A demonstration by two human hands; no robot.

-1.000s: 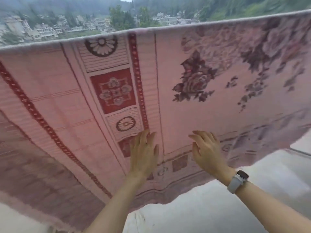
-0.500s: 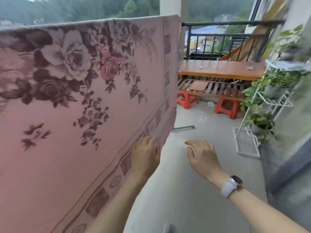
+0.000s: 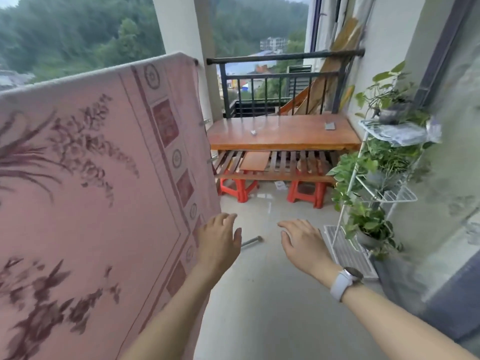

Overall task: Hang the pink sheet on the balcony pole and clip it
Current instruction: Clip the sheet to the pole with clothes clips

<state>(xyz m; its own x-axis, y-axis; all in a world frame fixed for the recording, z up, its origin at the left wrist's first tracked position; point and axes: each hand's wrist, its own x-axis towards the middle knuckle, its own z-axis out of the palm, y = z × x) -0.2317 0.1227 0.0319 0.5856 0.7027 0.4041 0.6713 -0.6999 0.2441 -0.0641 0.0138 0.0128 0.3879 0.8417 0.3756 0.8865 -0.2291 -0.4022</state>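
Balcony with grey tiled floor (image 3: pixel 262 302): pink sheet (image 3: pixel 98 193) draped over the balcony pole (image 3: pixel 195 61) on the left; both hands empty.

Pink sheet hangs from the pole, filling the left side from near to far; its right edge falls beside the pillar (image 3: pixel 181 24), and only the pole's far tip shows past it. Left hand (image 3: pixel 217 239) is outstretched with relaxed, straight fingers at the sheet's lower right edge; contact cannot be confirmed. Right hand (image 3: pixel 301 242), with a white watch (image 3: pixel 344 281) on the wrist, is spread over the floor, well apart from the sheet, gripping nothing. Far end: wooden bench (image 3: pixel 283 136) on red stools (image 3: pixel 240 188), dark railing (image 3: pixel 280 81) behind it. Right side: white plant rack (image 3: pixel 389 193) with potted greenery.
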